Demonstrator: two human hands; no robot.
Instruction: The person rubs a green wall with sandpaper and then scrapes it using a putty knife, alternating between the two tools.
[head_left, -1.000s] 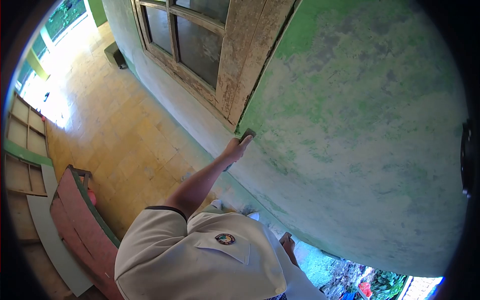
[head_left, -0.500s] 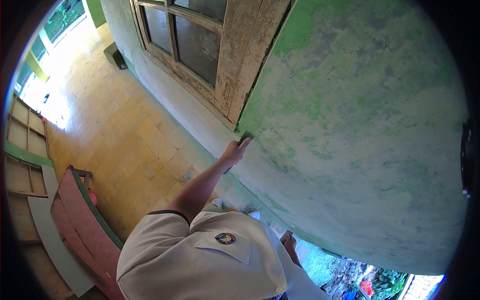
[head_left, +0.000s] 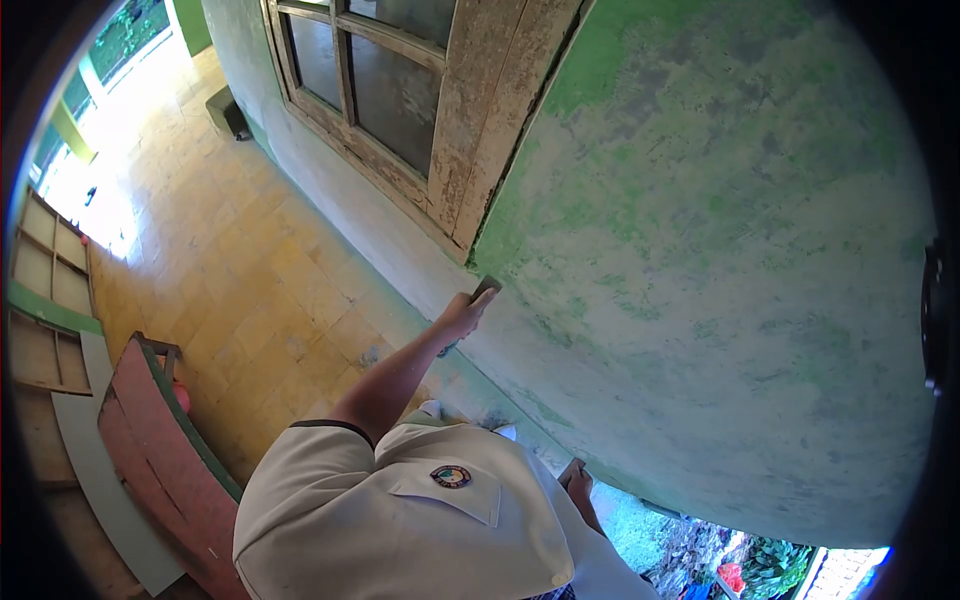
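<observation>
Left hand (head_left: 462,315) closed around a dark hand tool (head_left: 487,287), fingers wrapped, tip showing past the grip; exact type unclear. Tool sits just off the near lower corner of the window frame (head_left: 480,130), at the patchy green wall (head_left: 700,250); cannot tell whether it touches. Right hand (head_left: 578,482) well apart from the frame, fingers curled; cannot tell if they hold anything. Judged: close handwork at the wall surface. Working there calls for a firm grip, tool clear of the frame's worn wood.
</observation>
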